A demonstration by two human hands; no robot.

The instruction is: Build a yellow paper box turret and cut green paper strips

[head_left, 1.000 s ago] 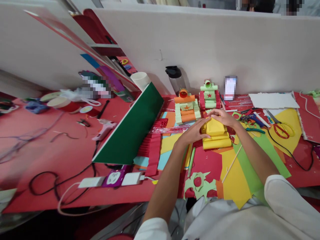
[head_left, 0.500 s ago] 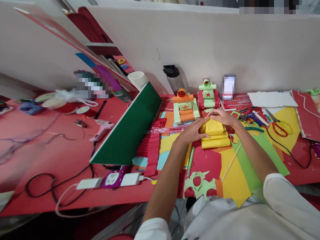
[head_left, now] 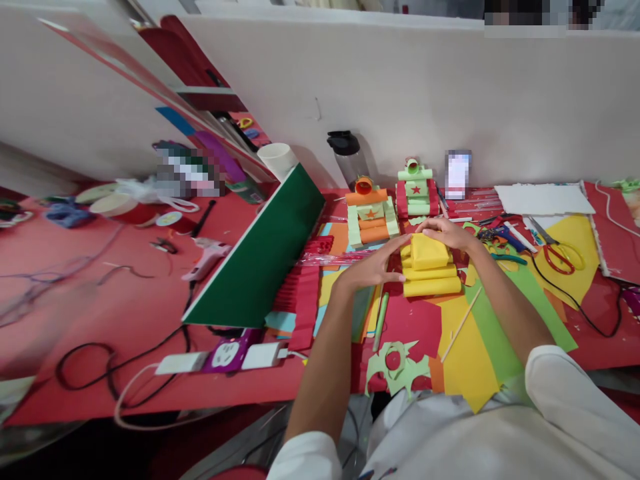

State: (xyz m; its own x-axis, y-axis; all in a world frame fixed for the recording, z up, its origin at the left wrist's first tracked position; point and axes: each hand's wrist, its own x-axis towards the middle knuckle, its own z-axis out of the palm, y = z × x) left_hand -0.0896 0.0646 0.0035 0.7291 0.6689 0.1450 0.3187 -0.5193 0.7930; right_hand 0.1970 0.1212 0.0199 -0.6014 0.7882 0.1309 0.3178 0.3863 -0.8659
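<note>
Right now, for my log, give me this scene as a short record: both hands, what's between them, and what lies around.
Left hand: at the left side of the yellow model, thumb and fingers apart
Right hand: curved over its far right side; grip unclear
Yellow model: rolled and folded paper, between the hands
Behind: orange model and red-green model, each with a star
By the wall: bottle; phone, upright, screen blurred
Left: green board, tilted
Right: scissors
Near edge: green scrap; holes cut through

Black-lidded bottle [head_left: 351, 165] near white partition [head_left: 400, 93]; lit phone [head_left: 458, 175] upright; purple socket strip [head_left: 228, 354].
</note>
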